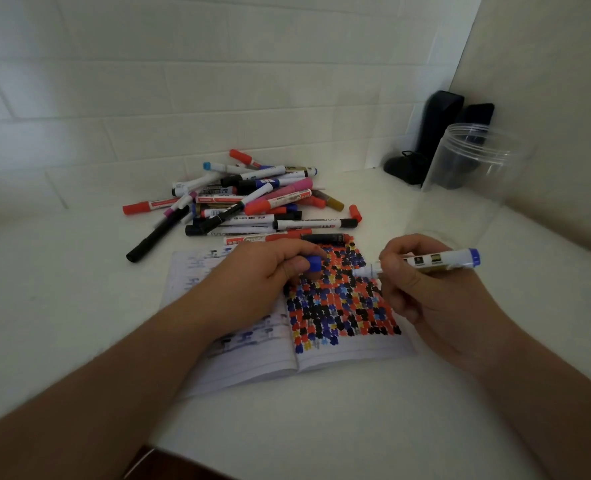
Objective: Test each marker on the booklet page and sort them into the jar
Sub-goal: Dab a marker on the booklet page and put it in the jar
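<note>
Marker (436,262), white barrel with a blue end, is lying nearly level above the right page of the booklet (321,355), blue end pointing right, uncapped white front end pointing left toward the other hand. Right hand (422,299) is holding it, grip pinching the barrel near the front between thumb and curled fingers. Tip itself is too blurred to tell whether it is touching the paper.

Blue cap (313,264) is sitting in the left hand (262,278), grip curled round it with the thumb pressing on one side; that hand is resting on the booklet near the spine.

Booklet is lying open and flat on the white counter (79,306). Right page is carrying a dense block of test marks (342,306) in black, red, blue and some yellow; left page is showing faint bluish print.

Pile of markers (252,199) is lying just behind the booklet, red, black, blue, pink and gold caps mixed, barrels crossing. One red cap (355,213) is lying loose at the pile's right edge.

Clear plastic jar (470,181), lid off, is standing to the right behind the booklet, near the corner of the wall. Dark objects (436,133) are leaning in that corner behind the jar.
</note>
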`<state>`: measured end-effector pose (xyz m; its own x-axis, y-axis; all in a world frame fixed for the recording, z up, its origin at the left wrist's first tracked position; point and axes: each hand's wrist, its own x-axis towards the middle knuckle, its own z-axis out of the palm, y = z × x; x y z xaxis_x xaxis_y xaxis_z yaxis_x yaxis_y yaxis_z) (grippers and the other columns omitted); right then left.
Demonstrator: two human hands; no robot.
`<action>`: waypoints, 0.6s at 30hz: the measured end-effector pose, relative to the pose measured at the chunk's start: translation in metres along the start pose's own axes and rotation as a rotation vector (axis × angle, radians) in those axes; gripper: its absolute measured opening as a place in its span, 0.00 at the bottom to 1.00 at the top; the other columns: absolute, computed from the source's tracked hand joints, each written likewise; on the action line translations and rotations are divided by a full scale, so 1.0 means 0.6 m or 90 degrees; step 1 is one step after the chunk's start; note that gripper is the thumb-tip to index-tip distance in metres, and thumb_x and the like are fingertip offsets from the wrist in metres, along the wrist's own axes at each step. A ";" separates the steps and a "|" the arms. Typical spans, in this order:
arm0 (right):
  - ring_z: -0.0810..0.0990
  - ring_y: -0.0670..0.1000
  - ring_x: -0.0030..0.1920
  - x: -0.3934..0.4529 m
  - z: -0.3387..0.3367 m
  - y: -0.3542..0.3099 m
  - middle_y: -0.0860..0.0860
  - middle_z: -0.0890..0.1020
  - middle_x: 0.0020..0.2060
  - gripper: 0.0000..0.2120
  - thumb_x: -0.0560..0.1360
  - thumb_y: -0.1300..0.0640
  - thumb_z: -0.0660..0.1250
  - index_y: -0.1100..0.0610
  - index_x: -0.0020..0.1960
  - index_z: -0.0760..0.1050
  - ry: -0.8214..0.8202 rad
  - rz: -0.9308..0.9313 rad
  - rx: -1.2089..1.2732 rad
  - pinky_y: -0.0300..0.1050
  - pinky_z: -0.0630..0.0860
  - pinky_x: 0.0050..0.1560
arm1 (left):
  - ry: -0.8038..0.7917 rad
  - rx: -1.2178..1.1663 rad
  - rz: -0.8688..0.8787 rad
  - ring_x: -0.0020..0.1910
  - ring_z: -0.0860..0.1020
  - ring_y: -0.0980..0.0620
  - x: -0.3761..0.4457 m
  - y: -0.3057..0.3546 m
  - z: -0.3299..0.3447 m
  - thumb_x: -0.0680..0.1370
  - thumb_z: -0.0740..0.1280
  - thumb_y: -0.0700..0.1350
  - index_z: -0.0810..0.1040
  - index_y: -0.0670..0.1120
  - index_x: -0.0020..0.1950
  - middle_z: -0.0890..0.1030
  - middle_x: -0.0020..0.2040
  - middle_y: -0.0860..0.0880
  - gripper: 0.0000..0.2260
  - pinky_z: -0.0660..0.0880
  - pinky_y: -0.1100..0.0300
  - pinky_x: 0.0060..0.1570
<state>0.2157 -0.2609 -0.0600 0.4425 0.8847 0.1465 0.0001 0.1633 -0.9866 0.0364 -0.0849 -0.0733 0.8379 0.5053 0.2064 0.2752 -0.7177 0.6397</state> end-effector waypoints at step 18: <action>0.75 0.56 0.28 0.003 0.018 0.008 0.62 0.85 0.42 0.11 0.80 0.55 0.60 0.52 0.45 0.80 -0.018 0.070 0.011 0.39 0.66 0.24 | 0.004 -0.096 0.055 0.53 0.79 0.64 -0.010 0.019 0.003 0.84 0.63 0.44 0.75 0.70 0.59 0.80 0.52 0.70 0.18 0.73 0.73 0.50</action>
<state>0.2067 -0.2534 -0.0637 0.4129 0.9099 0.0395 -0.0624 0.0716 -0.9955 0.0355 -0.0968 -0.0684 0.8523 0.4478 0.2702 0.1276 -0.6792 0.7228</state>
